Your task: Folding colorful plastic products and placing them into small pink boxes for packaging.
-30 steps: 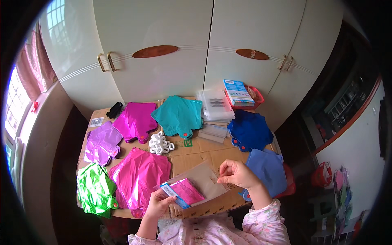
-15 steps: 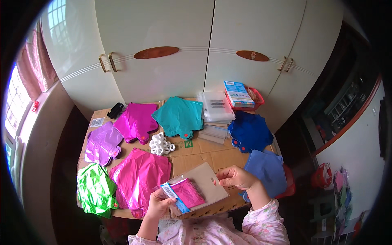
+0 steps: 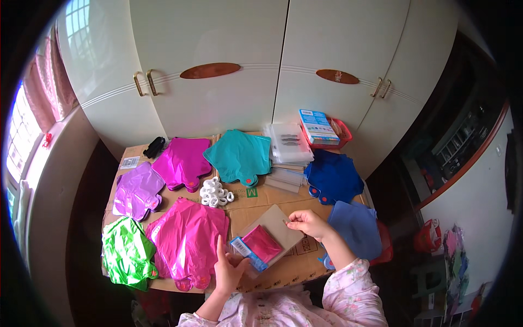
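Observation:
A flat, clear plastic bag (image 3: 277, 226) lies tilted over the front middle of the table, brown showing through it. My right hand (image 3: 309, 224) pinches its upper right corner, at the hang hole. Inside the bag's lower half is a folded pink foil piece (image 3: 264, 243), beside a blue and white card strip (image 3: 249, 255) with a barcode. My left hand (image 3: 231, 271) is by the bag's lower left corner, index finger stretched up and fingers apart. Whether its thumb touches the bag, I cannot tell. Left of that hand is a stack of shiny pink foil sheets (image 3: 188, 237).
Cardboard (image 3: 256, 204) covers the table. Foil stacks lie around: green (image 3: 128, 250), lilac (image 3: 137, 188), magenta (image 3: 182, 161), teal (image 3: 238, 155), dark blue (image 3: 334, 175), light blue (image 3: 355, 229). White rings (image 3: 213, 192), clear bags (image 3: 287, 143) and a red basket (image 3: 343, 133) sit farther back.
My left hand has let go of the bag's lower left edge, and its fingers have spread. The bag has shifted slightly right and away, still pinched by my right hand.

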### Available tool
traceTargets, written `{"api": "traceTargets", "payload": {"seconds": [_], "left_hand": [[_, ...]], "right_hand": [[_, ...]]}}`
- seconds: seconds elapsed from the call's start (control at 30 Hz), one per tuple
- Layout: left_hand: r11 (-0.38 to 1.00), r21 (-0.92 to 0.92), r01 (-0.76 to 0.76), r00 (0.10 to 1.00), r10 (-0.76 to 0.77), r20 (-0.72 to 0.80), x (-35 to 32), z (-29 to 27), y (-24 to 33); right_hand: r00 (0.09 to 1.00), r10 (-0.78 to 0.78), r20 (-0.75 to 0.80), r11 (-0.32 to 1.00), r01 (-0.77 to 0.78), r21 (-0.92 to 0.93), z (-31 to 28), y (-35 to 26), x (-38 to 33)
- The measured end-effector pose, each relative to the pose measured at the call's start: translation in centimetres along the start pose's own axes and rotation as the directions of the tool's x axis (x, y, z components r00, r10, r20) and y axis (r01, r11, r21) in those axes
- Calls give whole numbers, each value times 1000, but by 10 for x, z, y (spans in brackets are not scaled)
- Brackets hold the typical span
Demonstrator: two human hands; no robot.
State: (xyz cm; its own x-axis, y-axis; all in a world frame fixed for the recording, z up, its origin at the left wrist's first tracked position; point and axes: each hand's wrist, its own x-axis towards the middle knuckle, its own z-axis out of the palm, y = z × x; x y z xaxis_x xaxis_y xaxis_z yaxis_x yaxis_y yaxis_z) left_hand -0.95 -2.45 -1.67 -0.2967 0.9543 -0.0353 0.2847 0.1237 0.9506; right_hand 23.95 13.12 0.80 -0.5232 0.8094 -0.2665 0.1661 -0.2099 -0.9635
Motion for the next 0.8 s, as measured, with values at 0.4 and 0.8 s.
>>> {"api": "traceTargets", "payload": {"seconds": [0.4, 0.8], "left_hand": [[371, 619, -693, 698, 558, 448, 25, -1, 17], [337, 587, -736, 640, 630, 440, 27, 17, -6]], "right_hand": [[862, -505, -51, 622, 322, -713, 17, 22, 77], [619, -742, 258, 26, 411, -911, 21, 21, 66]]}}
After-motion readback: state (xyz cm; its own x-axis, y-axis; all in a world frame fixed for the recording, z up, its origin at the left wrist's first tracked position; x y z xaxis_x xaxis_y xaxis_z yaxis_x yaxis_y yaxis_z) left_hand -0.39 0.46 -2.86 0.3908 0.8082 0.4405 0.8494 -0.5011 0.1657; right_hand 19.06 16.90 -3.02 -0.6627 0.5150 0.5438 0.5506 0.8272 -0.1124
